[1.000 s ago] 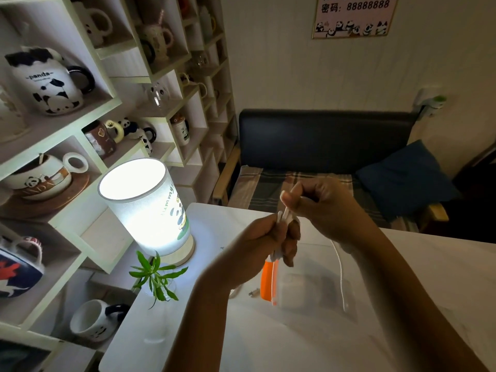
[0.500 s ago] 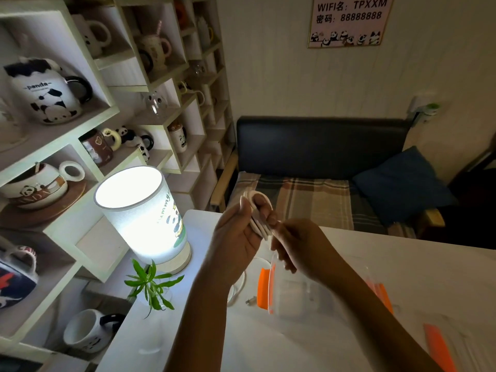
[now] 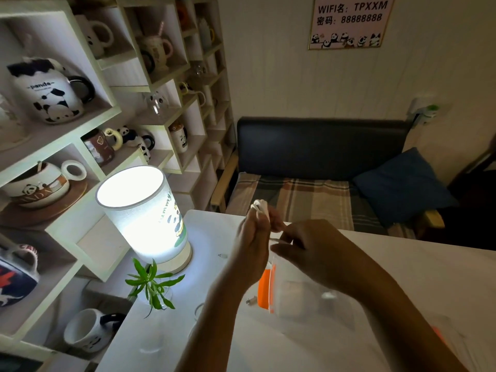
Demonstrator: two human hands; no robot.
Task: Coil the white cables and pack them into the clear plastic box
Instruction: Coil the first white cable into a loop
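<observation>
Above the far edge of the table (image 3: 402, 264), the white cable (image 3: 259, 206) sits as a small folded bundle pinched in your left hand (image 3: 252, 245), loops poking up past the fingertips, long axis roughly upright. Your right hand (image 3: 308, 251) is closed beside it, likely gripping the loose tail, though that contact is hidden. Ease either pinch and the coil could spring apart before reaching the clear plastic box (image 3: 298, 294) just below your hands.
</observation>
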